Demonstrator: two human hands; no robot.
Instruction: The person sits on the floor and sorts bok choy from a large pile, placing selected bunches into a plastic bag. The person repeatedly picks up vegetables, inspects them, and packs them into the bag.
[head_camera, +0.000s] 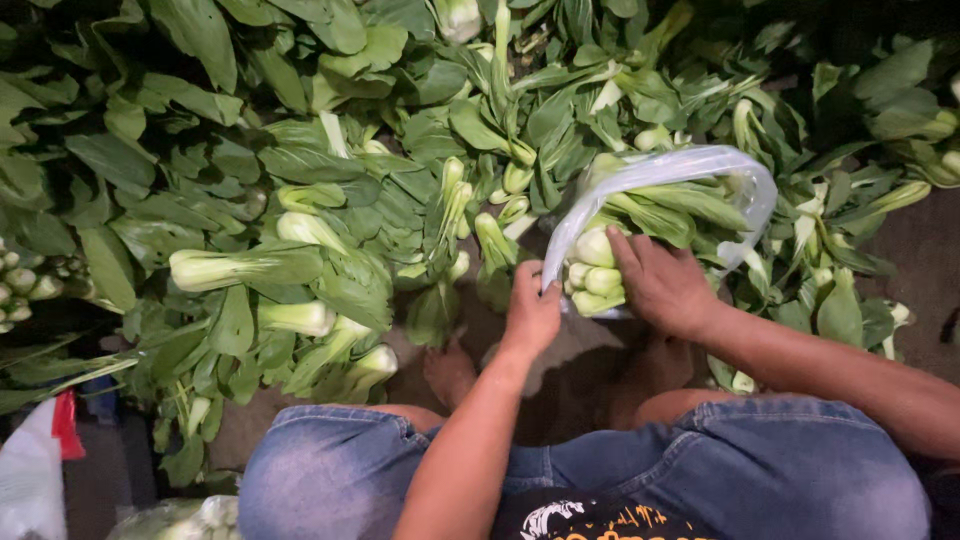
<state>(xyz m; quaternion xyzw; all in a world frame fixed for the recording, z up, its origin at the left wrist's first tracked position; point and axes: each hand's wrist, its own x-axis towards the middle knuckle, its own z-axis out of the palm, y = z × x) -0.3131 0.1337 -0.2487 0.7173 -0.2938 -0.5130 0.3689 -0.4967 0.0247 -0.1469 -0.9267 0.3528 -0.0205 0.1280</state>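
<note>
our left hand (532, 312) has its grip pinched on the near rim of the clear bag (745, 180), fingers curled over the plastic edge at the bag's mouth. our right hand (662, 285) lies just beside it, palm down, fingers spread loosely and pressed on the pale stems of the greens (600, 275) that stick out of the mouth; whether it clasps any one stem we cannot tell.

the plastic looks thin and the bag already full, so we judge that a harder push from the right hand could tear it at the rim, or slip it out of the left pinch, and the bunch would spill to the floor (590, 390) under the grips. pressing on the stems could also snap or bruise them.

both forearms reach forward from above our knees, in denim shorts (330, 470), the wrists bent down, the left arm nearly straight, the right coming in from the side.

beyond and to both sides of the grips lies the loose heap (290, 230) of the same leafy greens.
</note>
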